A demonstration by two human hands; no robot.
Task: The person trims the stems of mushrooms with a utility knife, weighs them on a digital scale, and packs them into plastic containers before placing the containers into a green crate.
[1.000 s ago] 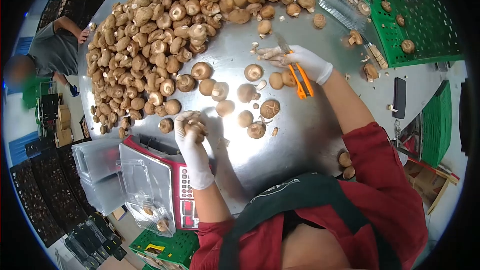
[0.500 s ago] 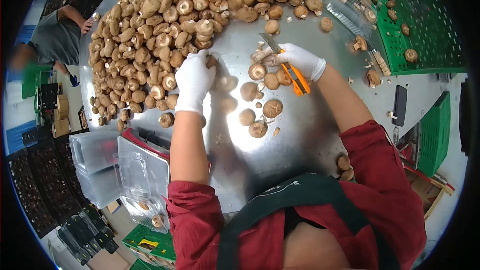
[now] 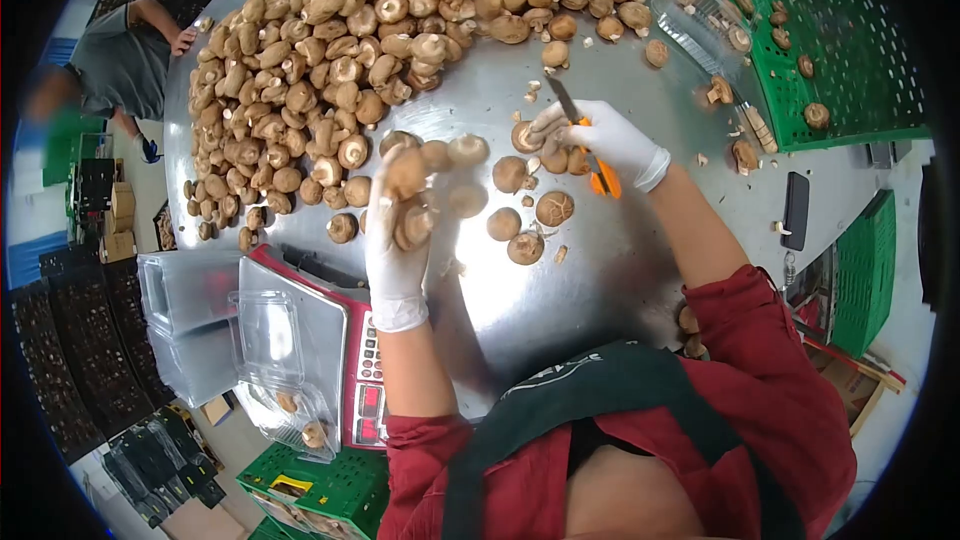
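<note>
My left hand [image 3: 398, 240], in a white glove, is closed around mushrooms [image 3: 412, 225] just right of the lower pile edge; they are slightly blurred. Gloved in white too, my right hand [image 3: 610, 143] holds an orange utility knife [image 3: 600, 176], its blade pointing up and left. Mushrooms lie by and under the right fingertips. Between the hands several loose mushrooms [image 3: 555, 208] rest on the metal table [image 3: 590, 280], with small stem pieces near them. The large mushroom pile [image 3: 300, 70] covers the table's upper left.
A red scale [image 3: 362, 360] with a clear plastic container [image 3: 268, 340] stands at the lower left. A clear punnet [image 3: 700, 25], a green crate [image 3: 840, 60], a wooden-handled tool [image 3: 760, 128] and a black phone [image 3: 796, 210] are on the right. Another person [image 3: 120, 65] stands at the far left.
My left hand has moved down from the pile's edge and now shows mushrooms in its grasp. The keypad and display of the scale have come into view. My right hand has shifted slightly.
</note>
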